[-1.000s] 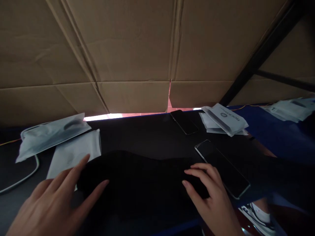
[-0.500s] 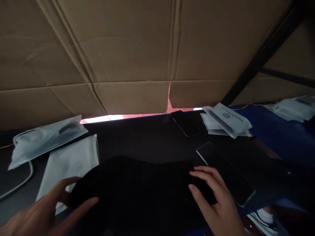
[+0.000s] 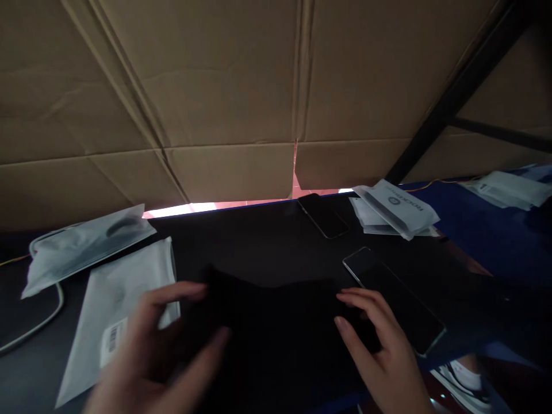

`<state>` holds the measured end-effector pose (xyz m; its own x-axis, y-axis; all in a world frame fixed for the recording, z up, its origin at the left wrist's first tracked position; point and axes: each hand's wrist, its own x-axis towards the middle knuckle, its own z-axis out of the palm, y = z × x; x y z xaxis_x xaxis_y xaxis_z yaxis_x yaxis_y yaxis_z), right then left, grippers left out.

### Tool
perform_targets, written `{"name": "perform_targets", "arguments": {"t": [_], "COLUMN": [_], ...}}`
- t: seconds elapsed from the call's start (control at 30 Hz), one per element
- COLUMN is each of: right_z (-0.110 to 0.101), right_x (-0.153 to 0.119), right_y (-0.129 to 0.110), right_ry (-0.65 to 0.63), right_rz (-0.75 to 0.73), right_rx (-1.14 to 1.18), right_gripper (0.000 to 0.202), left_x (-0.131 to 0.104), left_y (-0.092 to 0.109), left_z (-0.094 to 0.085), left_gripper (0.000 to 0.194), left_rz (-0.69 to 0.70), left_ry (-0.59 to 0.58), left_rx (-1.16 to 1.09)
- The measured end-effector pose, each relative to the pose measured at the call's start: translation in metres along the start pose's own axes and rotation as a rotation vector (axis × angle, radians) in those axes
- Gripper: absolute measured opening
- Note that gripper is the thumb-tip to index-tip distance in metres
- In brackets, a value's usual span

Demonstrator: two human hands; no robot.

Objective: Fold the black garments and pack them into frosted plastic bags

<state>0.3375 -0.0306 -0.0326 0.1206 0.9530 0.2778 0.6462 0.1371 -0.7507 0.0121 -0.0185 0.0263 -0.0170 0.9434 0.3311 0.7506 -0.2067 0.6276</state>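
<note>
My left hand is over the front left of the dark table, blurred by motion, its thumb and forefinger apart. Its fingertips reach the left side of a very dark, soft-edged shape; I cannot make out what this is. At the shape's right side rests my right hand, fingers loosely spread and nothing visible in them. Close to its knuckles lies a large phone, screen dark. Partly behind my left hand is a flat white pouch with a barcode label.
A second phone lies farther back, beside stacked white printed pouches. At left are another filled pouch and a pale cable. Cardboard rises behind the table, with a dark slanted bar at right. A person's shoe shows below.
My left hand has moved to the right, and the left edge of the dark shape has shifted right too, uncovering more of the pouch and its label. My right hand stays nearly in place.
</note>
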Motion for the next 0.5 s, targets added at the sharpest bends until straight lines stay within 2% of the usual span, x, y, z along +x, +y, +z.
{"name": "perform_targets", "arguments": {"t": [0.03, 0.07, 0.1, 0.17, 0.23, 0.3, 0.37, 0.43, 0.5], "right_z": [0.000, 0.000, 0.000, 0.000, -0.001, -0.001, -0.001, 0.000, 0.000], "right_x": [0.000, 0.000, -0.001, -0.001, -0.001, 0.000, 0.000, 0.000, 0.000], "right_y": [0.000, 0.000, 0.001, 0.003, 0.005, 0.006, 0.005, 0.003, 0.001], "right_ry": [0.005, 0.012, 0.017, 0.026, 0.024, 0.023, 0.020, 0.011, -0.001], "right_rz": [0.005, 0.005, -0.004, -0.028, -0.051, -0.075, -0.090, -0.082, -0.060], "right_rx": [0.003, 0.005, 0.006, 0.010, 0.018, 0.012, -0.014, -0.031, -0.022], "right_gripper": [0.025, 0.026, 0.026, 0.024, 0.022, 0.021, 0.022, 0.022, 0.023], "left_x": [0.001, 0.002, 0.004, 0.007, 0.007, 0.004, -0.004, -0.012, -0.018], "left_y": [0.017, 0.030, 0.038, 0.040, 0.026, 0.006, -0.013, -0.025, -0.029], "left_z": [0.011, 0.020, 0.026, 0.030, 0.026, 0.022, 0.021, 0.022, 0.025], "left_gripper": [0.059, 0.065, 0.064, 0.057, 0.054, 0.060, 0.063, 0.062, 0.063], "left_rz": [0.062, 0.139, 0.200, 0.294, 0.356, 0.454, 0.546, 0.499, 0.316], "left_ry": [-0.050, -0.147, -0.168, -0.131, -0.075, -0.144, -0.216, -0.205, -0.138], "left_rx": [-0.100, -0.146, -0.158, -0.042, 0.160, 0.335, 0.420, 0.412, 0.378]}}
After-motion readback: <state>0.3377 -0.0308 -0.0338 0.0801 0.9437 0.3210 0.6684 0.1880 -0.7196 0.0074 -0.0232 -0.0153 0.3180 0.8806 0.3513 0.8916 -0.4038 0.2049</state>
